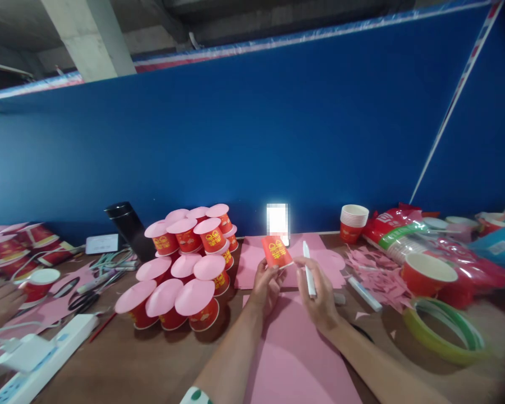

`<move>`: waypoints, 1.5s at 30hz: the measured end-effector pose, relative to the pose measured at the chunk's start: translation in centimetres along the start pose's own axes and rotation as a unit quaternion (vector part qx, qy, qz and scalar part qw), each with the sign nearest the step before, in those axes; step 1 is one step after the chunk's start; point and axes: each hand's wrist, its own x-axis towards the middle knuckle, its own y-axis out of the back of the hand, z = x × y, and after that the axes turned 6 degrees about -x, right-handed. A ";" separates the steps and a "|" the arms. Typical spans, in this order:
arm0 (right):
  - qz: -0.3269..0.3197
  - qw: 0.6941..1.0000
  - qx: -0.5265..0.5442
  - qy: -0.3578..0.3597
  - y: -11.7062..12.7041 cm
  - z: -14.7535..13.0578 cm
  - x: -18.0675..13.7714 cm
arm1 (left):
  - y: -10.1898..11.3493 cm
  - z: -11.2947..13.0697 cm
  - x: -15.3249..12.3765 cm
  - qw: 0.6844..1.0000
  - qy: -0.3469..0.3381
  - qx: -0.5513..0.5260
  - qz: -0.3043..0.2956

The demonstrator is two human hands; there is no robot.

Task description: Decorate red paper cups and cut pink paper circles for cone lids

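My left hand is closed on a red paper cup with yellow print, held up above the pink paper sheet. Close beside it on the right, my right hand grips a white marker pen that points upward. To the left of both hands stands a pile of red cups capped with pink paper discs, several layers high.
A blue partition wall backs the wooden table. Scissors and a white power strip lie at left. At the right are a stack of cups, pink scraps, a green tape roll and another white marker.
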 end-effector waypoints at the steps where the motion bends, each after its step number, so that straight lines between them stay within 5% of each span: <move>1: 0.002 1.000 -0.008 -0.012 0.0 0.1 0.0 | 0.1 0.0 0.1 1.000 0.003 -0.005 0.004; 5: -0.020 0.999 -0.019 -0.024 -0.1 0.3 0.1 | 0.1 0.2 0.2 0.999 0.023 -0.028 -0.002; 15: -0.078 0.991 0.019 0.109 -0.2 -0.6 -0.4 | -0.4 0.6 -0.1 0.997 0.053 -0.060 -0.007; 24: -0.018 0.999 -0.012 0.031 0.0 -0.4 0.0 | -0.6 1.1 -0.1 0.994 0.067 -0.086 0.031; 45: -0.081 0.992 -0.019 0.090 -0.3 -0.3 -0.5 | -0.4 1.0 -0.2 0.995 0.059 -0.078 0.030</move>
